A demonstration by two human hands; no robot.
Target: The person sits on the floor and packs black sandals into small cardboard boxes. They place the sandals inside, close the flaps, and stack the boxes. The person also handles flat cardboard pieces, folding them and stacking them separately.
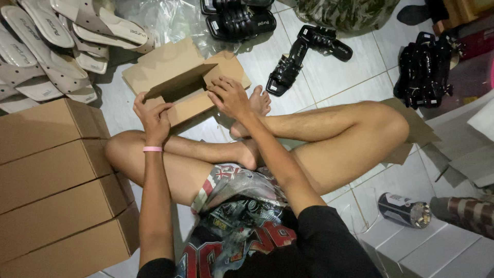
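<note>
You hold a half-folded box [185, 85] of plain brown corrugated cardboard over the white tiled floor [355, 67], just past your crossed legs. Your left hand [153, 114] pinches its near flap, fingers curled; your right hand [230, 98] presses spread fingers flat on its side panel. Stacked matching cartons [56, 195] sit left, glossy black strappy sandals [303, 56] ahead.

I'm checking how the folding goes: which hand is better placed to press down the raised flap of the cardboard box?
Probably the right hand: it rests on the cardboard box beside the raised flap. The left hand grips the near edge, steadying it.
</note>
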